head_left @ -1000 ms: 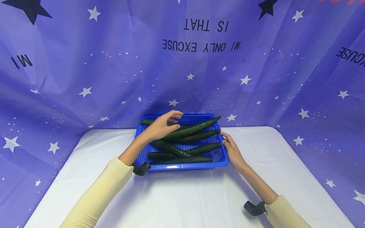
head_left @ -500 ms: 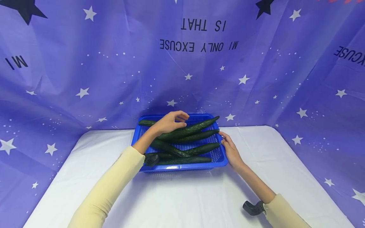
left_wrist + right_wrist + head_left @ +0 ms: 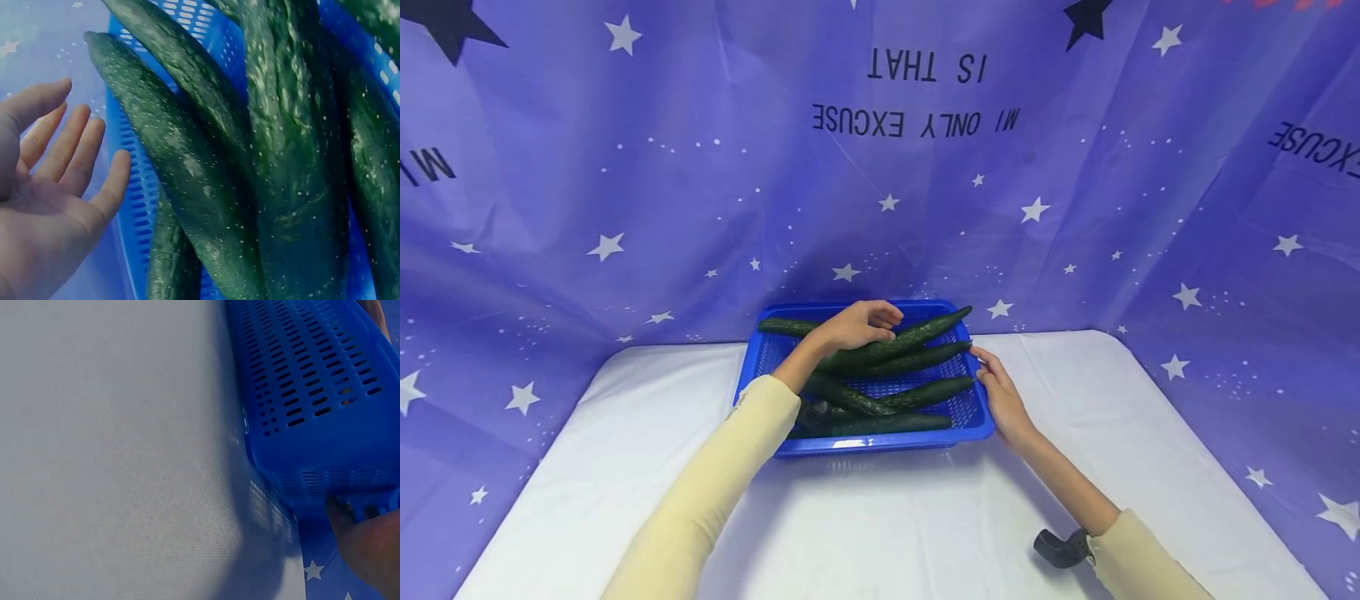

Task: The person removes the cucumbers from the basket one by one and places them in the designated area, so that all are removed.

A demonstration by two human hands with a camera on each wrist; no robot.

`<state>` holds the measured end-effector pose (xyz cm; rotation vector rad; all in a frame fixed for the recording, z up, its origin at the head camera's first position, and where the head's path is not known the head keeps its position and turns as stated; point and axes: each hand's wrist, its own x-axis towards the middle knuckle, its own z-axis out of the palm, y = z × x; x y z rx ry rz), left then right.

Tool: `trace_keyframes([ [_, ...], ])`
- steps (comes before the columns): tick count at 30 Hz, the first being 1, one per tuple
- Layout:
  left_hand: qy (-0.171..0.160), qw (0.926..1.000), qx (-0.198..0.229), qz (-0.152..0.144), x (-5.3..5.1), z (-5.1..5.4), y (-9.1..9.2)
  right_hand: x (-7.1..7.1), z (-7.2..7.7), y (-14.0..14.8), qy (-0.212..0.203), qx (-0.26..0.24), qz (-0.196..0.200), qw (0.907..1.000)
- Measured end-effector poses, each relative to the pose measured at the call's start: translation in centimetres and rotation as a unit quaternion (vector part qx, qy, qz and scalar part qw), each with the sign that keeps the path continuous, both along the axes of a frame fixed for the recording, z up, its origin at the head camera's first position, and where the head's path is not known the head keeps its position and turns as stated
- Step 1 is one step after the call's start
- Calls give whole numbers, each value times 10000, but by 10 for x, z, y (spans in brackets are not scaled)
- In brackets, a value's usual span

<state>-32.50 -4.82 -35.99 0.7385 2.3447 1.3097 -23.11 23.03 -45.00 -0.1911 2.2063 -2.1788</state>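
Observation:
A blue plastic basket [image 3: 887,440] holds several long dark-green cucumbers [image 3: 904,358], lying lengthwise and partly crossing. My left hand [image 3: 857,325] hovers over the basket's back half, above the cucumbers; its fingers are loosely bent with nothing between them. In the left wrist view this hand [image 3: 56,200] shows its palm and spread fingers beside a large cucumber [image 3: 175,150]. My right hand [image 3: 1006,408] holds the basket's right rim, thumb and forefinger at the edge. The right wrist view shows that hand [image 3: 372,544] against the basket's end wall [image 3: 325,444]; some fingers are hidden.
The basket stands at the back of a table with a white cloth [image 3: 865,525]. Behind it hangs a purple star-patterned cloth [image 3: 700,208], close to the basket's back rim. A black wrist device [image 3: 1062,548] hangs from the right cuff.
My left hand has moved right and slightly lower over the basket. The right hand stays at the rim. The head view has turned slightly.

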Motion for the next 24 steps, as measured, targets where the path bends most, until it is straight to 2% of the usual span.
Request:
trace_keyframes([
  [8, -172, 9995, -265, 17, -12, -13, 4, 0, -1, 0, 23, -77, 72, 9999],
  [13, -342, 9978, -559, -92, -16, -22, 1, -1, -1, -1, 54, -94, 131, 9999],
  [20, -446, 9953, -830, -233, -20, -27, 2, -1, -2, -1, 79, -82, 95, 9999],
  [24, -382, 9948, -914, -224, -22, -29, 4, -1, -1, -1, 77, -50, 71, 9999],
])
